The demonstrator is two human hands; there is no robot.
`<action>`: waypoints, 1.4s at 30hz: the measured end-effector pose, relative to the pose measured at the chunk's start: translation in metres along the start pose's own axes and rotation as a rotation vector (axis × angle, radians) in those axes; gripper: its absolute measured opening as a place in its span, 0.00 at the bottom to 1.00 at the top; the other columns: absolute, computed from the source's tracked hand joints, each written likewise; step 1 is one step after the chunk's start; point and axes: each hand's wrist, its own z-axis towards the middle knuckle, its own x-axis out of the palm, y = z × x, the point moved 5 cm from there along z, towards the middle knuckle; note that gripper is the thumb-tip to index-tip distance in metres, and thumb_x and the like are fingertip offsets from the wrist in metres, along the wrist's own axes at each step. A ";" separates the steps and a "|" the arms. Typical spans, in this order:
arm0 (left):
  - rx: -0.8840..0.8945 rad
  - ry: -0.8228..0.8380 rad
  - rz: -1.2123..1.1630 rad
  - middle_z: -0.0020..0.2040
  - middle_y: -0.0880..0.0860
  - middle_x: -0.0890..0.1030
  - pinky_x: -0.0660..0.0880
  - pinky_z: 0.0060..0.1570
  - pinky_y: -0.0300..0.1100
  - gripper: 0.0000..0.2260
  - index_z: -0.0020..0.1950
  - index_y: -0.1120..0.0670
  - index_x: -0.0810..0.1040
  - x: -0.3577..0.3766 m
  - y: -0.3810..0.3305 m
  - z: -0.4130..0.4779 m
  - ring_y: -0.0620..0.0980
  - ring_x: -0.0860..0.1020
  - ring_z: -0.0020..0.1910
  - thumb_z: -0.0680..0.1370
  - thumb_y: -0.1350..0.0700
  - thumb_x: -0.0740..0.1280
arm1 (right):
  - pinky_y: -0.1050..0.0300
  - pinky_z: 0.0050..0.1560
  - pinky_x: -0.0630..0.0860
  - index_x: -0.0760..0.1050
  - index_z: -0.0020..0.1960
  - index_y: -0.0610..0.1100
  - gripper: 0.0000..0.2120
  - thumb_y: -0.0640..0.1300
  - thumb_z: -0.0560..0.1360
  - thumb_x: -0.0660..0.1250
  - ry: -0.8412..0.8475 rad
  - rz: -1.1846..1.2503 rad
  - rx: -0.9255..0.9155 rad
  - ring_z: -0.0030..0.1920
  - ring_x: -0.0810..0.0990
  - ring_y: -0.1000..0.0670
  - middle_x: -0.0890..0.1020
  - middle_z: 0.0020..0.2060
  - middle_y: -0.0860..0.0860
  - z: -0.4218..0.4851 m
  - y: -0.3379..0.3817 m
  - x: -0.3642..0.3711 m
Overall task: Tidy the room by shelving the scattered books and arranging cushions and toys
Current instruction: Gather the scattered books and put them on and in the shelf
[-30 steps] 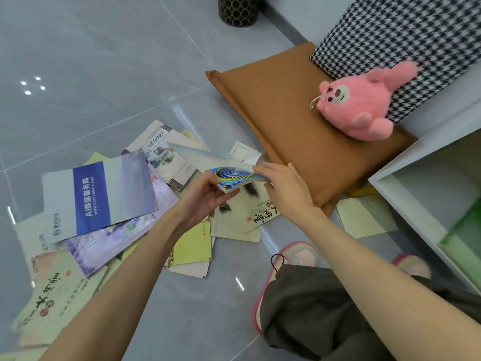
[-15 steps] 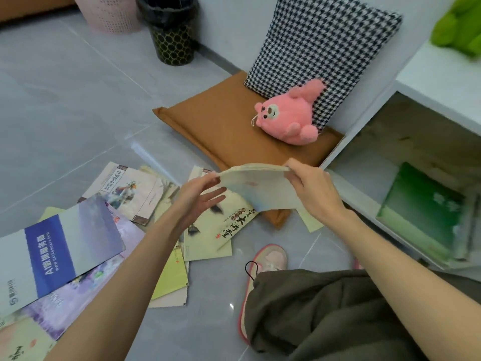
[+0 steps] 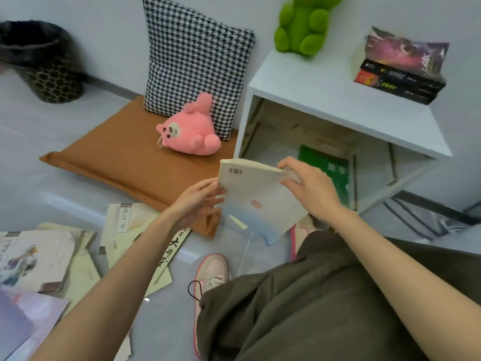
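Fingers [image 3: 287, 164] of right hand [image 3: 311, 190] pinch pale book [image 3: 256, 195], covering its corner; straight-fingered left hand [image 3: 197, 201] touches it.

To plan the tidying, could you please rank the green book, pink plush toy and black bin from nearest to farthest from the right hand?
1. Green book, in the shelf just behind the right hand.
2. Pink plush toy, left, on the brown cushion.
3. Black bin, far left, at the back.

Pale book [image 3: 256, 194] — left hand [image 3: 197, 201] at its side, right hand [image 3: 309, 188] around its top.
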 end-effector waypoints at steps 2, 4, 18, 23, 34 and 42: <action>0.002 0.036 0.049 0.55 0.52 0.79 0.76 0.56 0.48 0.12 0.64 0.50 0.74 0.016 -0.010 0.007 0.52 0.78 0.53 0.81 0.52 0.60 | 0.53 0.43 0.73 0.70 0.55 0.55 0.06 0.48 0.79 0.62 -0.041 0.009 0.014 0.47 0.77 0.49 0.79 0.53 0.57 0.001 -0.008 -0.015; 0.005 0.076 0.085 0.57 0.53 0.79 0.75 0.58 0.48 0.12 0.64 0.50 0.74 0.035 -0.020 0.015 0.52 0.78 0.54 0.82 0.52 0.60 | 0.54 0.44 0.74 0.71 0.55 0.55 0.05 0.47 0.80 0.61 -0.077 -0.019 0.012 0.48 0.77 0.49 0.79 0.52 0.56 0.000 -0.015 -0.033; 0.011 0.187 0.170 0.63 0.50 0.77 0.72 0.62 0.50 0.12 0.63 0.51 0.74 0.141 -0.063 0.054 0.51 0.74 0.63 0.82 0.52 0.58 | 0.52 0.34 0.77 0.76 0.51 0.48 0.04 0.40 0.78 0.65 -0.374 -0.219 -0.007 0.45 0.77 0.51 0.78 0.46 0.53 -0.025 -0.069 -0.102; -0.072 0.189 0.189 0.60 0.50 0.79 0.75 0.55 0.44 0.11 0.61 0.50 0.77 0.161 -0.043 0.063 0.50 0.78 0.59 0.80 0.52 0.64 | 0.58 0.25 0.69 0.76 0.44 0.43 0.10 0.31 0.69 0.72 -0.348 -0.285 0.047 0.36 0.76 0.46 0.77 0.39 0.49 -0.040 -0.104 -0.068; -0.256 0.143 0.180 0.53 0.51 0.81 0.80 0.41 0.35 0.09 0.57 0.53 0.80 0.156 0.000 0.077 0.48 0.80 0.50 0.78 0.58 0.67 | 0.57 0.29 0.63 0.76 0.43 0.40 0.13 0.28 0.63 0.72 -0.102 -0.303 0.159 0.36 0.76 0.42 0.76 0.37 0.45 -0.042 -0.134 -0.006; -0.227 0.110 0.145 0.57 0.61 0.79 0.80 0.39 0.34 0.14 0.62 0.61 0.77 0.179 0.014 0.109 0.49 0.79 0.48 0.77 0.65 0.67 | 0.53 0.42 0.70 0.74 0.58 0.43 0.11 0.37 0.77 0.62 0.169 -0.335 0.318 0.52 0.77 0.42 0.76 0.53 0.45 -0.045 -0.171 0.029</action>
